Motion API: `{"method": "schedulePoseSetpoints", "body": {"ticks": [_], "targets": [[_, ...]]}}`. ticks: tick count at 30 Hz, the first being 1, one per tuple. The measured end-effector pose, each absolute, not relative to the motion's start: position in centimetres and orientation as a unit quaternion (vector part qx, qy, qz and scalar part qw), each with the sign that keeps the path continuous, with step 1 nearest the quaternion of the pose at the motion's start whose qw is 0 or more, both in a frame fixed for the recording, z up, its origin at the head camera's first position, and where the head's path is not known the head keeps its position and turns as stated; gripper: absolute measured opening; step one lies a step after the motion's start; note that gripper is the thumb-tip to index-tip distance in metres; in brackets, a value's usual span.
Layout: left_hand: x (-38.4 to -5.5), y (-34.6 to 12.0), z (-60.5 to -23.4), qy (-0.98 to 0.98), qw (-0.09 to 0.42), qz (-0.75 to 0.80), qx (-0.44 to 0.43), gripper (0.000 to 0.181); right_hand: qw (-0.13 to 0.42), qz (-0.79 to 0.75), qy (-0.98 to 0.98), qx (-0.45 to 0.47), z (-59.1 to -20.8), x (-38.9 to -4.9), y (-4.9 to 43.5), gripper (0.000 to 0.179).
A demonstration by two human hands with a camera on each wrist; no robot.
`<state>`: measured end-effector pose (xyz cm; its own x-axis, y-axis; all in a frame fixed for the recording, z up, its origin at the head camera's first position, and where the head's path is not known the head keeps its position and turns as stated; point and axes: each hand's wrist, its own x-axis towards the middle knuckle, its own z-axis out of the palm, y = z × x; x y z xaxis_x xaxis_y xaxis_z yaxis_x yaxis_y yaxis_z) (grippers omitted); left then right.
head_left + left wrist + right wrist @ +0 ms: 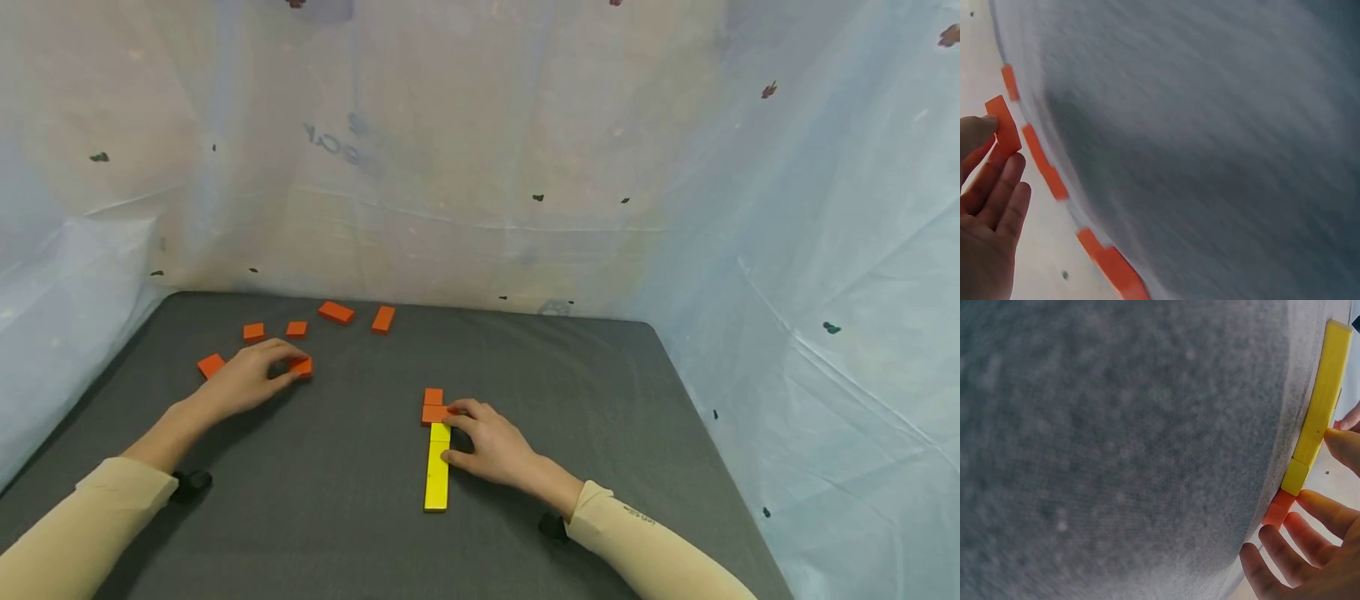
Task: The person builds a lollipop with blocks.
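Observation:
My left hand (243,379) pinches an orange block (303,367) between thumb and fingers, at the left of the table. In the left wrist view that orange block (1005,128) stands at the fingertips. Nearer the middle lie a long yellow block (437,482) and a short yellow block (441,432), end to end. An orange block (432,415) adjoins the short yellow one, with another orange block (433,397) beyond it. My right hand (501,448) touches this row from the right: fingers at the nearer orange block, thumb by the long yellow block (1322,394).
Loose orange blocks lie toward the back left: one beside the left wrist (211,365), two small-looking ones (253,332) (297,329), and two at the back edge (336,312) (383,320). A dark cloth covers the table (570,392). Pale plastic sheeting (480,167) surrounds it.

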<state>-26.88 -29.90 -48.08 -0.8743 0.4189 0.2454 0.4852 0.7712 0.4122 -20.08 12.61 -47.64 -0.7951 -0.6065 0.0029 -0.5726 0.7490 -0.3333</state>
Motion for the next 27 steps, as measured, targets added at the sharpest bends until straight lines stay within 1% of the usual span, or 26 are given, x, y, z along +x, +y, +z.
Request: {"method": "schedulePoseSetpoints", "body": {"ticks": [6, 20, 27], "targets": [[-27.6, -27.1, -47.5, -0.927, 0.090, -0.254, -0.260, 0.031, 0.052, -0.161, 0.934, -0.316, -47.7, -20.0, 12.6, 0.052], [-29.5, -19.5, -46.6, -0.902, 0.091, -0.317, -0.278, 0.031, 0.048, -0.157, 0.935, -0.314, -47.9, -20.1, 12.6, 0.052], [-29.7, -16.0, -46.8, -0.887, 0.095, -0.332, -0.307, 0.029, 0.043, -0.151, 0.936, -0.316, -48.0, -20.2, 12.5, 0.051]]}}
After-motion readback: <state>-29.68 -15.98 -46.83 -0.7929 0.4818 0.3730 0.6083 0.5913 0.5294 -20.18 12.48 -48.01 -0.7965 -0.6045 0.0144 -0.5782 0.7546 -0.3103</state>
